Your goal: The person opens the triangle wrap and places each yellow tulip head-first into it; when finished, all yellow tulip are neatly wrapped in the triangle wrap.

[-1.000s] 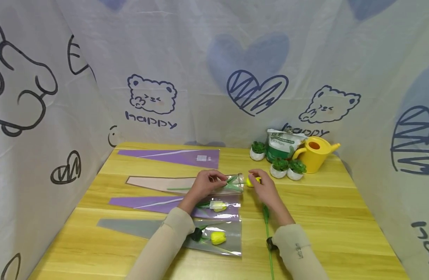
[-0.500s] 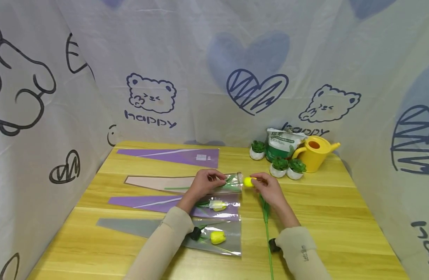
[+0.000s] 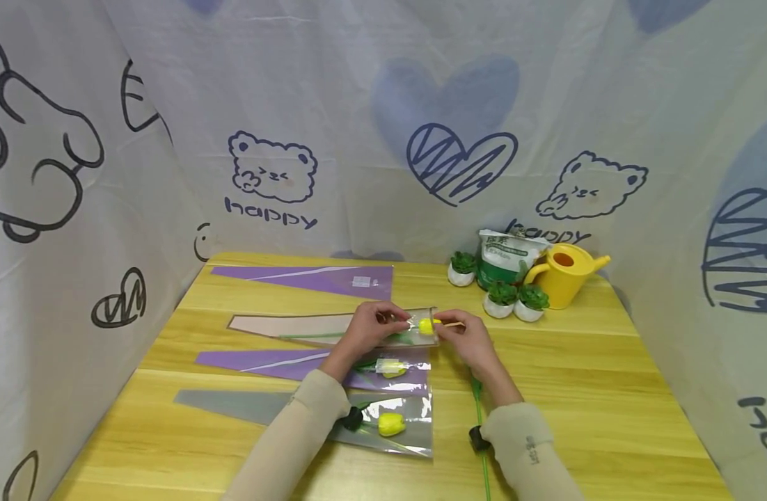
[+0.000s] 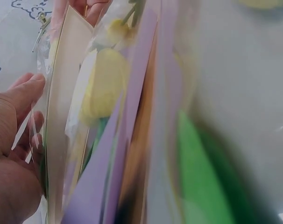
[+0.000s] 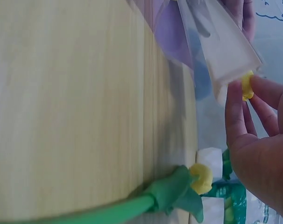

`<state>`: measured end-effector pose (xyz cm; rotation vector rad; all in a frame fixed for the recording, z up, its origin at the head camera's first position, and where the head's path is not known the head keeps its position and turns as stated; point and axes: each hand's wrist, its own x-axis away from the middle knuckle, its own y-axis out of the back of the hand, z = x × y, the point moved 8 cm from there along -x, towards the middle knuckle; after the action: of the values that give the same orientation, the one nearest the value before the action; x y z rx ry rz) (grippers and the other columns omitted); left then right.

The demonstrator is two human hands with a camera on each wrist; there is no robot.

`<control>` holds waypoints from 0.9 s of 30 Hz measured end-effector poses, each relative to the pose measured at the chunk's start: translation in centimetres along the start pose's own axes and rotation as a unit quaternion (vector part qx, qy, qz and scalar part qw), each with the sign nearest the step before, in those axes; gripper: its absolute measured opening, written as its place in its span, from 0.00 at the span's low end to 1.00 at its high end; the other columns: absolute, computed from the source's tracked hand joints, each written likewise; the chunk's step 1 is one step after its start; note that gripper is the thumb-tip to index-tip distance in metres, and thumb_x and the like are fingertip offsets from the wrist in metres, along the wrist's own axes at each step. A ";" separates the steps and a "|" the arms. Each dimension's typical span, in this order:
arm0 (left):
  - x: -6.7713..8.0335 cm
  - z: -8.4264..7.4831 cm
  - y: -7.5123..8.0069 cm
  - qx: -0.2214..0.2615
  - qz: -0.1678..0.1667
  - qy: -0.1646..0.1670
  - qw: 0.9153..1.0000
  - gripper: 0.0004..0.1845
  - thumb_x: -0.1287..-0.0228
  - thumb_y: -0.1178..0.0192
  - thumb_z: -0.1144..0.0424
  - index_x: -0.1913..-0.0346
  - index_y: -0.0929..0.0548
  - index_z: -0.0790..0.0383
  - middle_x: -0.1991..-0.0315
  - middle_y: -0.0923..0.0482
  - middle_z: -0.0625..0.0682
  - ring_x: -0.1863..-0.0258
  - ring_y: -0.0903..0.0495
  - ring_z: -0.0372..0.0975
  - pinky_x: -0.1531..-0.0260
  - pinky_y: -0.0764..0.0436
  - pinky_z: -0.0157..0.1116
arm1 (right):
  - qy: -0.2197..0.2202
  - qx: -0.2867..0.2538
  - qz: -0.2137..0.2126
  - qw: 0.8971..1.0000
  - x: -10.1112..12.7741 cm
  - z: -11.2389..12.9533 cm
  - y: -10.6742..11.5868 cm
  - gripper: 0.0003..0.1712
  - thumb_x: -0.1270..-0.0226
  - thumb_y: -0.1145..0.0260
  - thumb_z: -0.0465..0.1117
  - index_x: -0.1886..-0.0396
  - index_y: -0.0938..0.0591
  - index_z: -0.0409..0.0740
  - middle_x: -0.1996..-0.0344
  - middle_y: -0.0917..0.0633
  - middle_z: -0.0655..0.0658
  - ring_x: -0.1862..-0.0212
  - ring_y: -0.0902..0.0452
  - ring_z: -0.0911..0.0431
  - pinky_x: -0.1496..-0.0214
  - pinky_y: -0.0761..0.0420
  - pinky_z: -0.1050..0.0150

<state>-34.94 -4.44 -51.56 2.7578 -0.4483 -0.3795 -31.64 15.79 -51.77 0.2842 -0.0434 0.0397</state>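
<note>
Wooden table [image 3: 584,390] with flat sleeves [image 3: 308,278], loose tulip [image 5: 172,190], potted succulents [image 3: 500,295], bag [image 3: 502,259], yellow watering can [image 3: 560,284]

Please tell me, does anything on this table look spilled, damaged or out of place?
Nothing looks spilled or damaged. One yellow flower may seem out of place: it lies bare on the table, while two others lie inside wrappers.

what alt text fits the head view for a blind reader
A person's right hand pinches a yellow tulip at the mouth of a pale wrapper on a wooden table, while the left hand holds the wrapper. A purple wrapper and a gray wrapper lie nearer the person; potted succulents, a bag and a yellow watering can stand at the back right.
</note>
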 end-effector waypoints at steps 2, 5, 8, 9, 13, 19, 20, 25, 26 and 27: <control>0.0 -0.1 -0.1 0.003 0.000 0.000 1.000 0.06 0.36 0.26 0.63 0.57 0.08 0.56 0.62 0.11 0.51 0.73 0.24 0.37 0.72 0.25 0.29 | -0.003 0.001 0.000 1.000 0.0 0.1 -0.2 0.16 0.27 0.32 0.34 0.43 0.15 0.34 0.45 0.16 0.33 0.54 0.15 0.55 0.51 0.15 0.63; 0.0 -0.2 -0.1 0.007 0.000 0.002 1.000 0.06 0.36 0.27 0.63 0.57 0.08 0.56 0.63 0.11 0.52 0.74 0.25 0.36 0.73 0.25 0.29 | -0.006 -0.003 0.002 1.000 -0.2 0.1 -0.5 0.15 0.27 0.33 0.33 0.43 0.15 0.34 0.45 0.15 0.33 0.52 0.14 0.53 0.53 0.18 0.70; 0.1 -0.3 -0.1 0.006 -0.001 0.001 1.000 0.05 0.36 0.27 0.63 0.58 0.08 0.55 0.63 0.11 0.52 0.75 0.25 0.37 0.74 0.25 0.30 | -0.006 -0.007 0.006 1.000 -0.3 0.0 -0.8 0.14 0.27 0.34 0.32 0.44 0.15 0.33 0.46 0.15 0.33 0.51 0.14 0.53 0.53 0.17 0.71; 0.1 -0.3 0.0 0.006 -0.001 0.001 1.000 0.05 0.36 0.26 0.63 0.58 0.08 0.55 0.63 0.11 0.52 0.75 0.25 0.37 0.74 0.25 0.30 | -0.005 -0.007 0.006 1.000 -0.3 0.0 -0.8 0.14 0.27 0.33 0.32 0.45 0.15 0.33 0.47 0.15 0.33 0.51 0.14 0.52 0.53 0.17 0.71; 0.1 -0.4 0.0 0.001 -0.004 -0.004 1.000 0.05 0.36 0.26 0.63 0.58 0.08 0.55 0.63 0.11 0.51 0.74 0.23 0.36 0.73 0.24 0.30 | -0.008 0.002 0.009 1.000 -0.5 -0.3 -0.9 0.13 0.28 0.31 0.34 0.48 0.13 0.35 0.48 0.13 0.35 0.49 0.14 0.52 0.50 0.16 0.68; 0.1 -0.4 0.1 -0.010 -0.009 -0.007 1.000 0.06 0.38 0.25 0.64 0.59 0.07 0.56 0.65 0.11 0.51 0.74 0.24 0.35 0.74 0.25 0.29 | -0.011 0.018 0.014 1.000 -0.6 -0.6 -1.1 0.14 0.29 0.28 0.40 0.49 0.12 0.38 0.47 0.12 0.38 0.46 0.15 0.51 0.45 0.16 0.62; 0.1 -0.4 0.1 -0.012 -0.010 -0.007 1.000 0.06 0.38 0.25 0.64 0.59 0.07 0.56 0.65 0.12 0.51 0.75 0.25 0.35 0.74 0.25 0.29 | -0.011 0.022 0.015 1.000 -0.6 -0.6 -1.1 0.14 0.29 0.29 0.40 0.48 0.12 0.38 0.47 0.12 0.39 0.46 0.16 0.51 0.44 0.16 0.62; 0.2 -0.4 0.3 -0.019 -0.014 -0.009 1.000 0.06 0.39 0.25 0.63 0.59 0.07 0.57 0.65 0.11 0.51 0.75 0.24 0.35 0.74 0.24 0.29 | -0.015 0.038 0.021 0.999 -0.9 -0.6 -1.4 0.12 0.28 0.30 0.41 0.48 0.11 0.42 0.45 0.12 0.42 0.41 0.20 0.50 0.43 0.20 0.61; 0.2 -0.4 0.4 -0.020 -0.015 -0.009 1.000 0.06 0.39 0.24 0.63 0.59 0.07 0.56 0.65 0.11 0.51 0.75 0.24 0.35 0.74 0.24 0.30 | -0.016 0.039 0.024 0.999 -1.0 -0.7 -1.5 0.12 0.27 0.31 0.41 0.48 0.11 0.42 0.44 0.12 0.42 0.39 0.21 0.49 0.42 0.20 0.60; 0.2 -0.4 0.4 -0.022 -0.016 -0.009 1.000 0.06 0.39 0.24 0.63 0.59 0.08 0.56 0.65 0.11 0.52 0.75 0.24 0.35 0.74 0.24 0.30 | -0.018 0.038 0.027 0.999 -1.0 -0.7 -1.6 0.12 0.26 0.31 0.40 0.48 0.11 0.42 0.44 0.12 0.43 0.38 0.22 0.49 0.40 0.21 0.58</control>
<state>-34.75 -4.79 -51.07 2.7236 -0.3949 -0.4180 -32.57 14.41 -52.97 0.3599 -0.0854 0.0905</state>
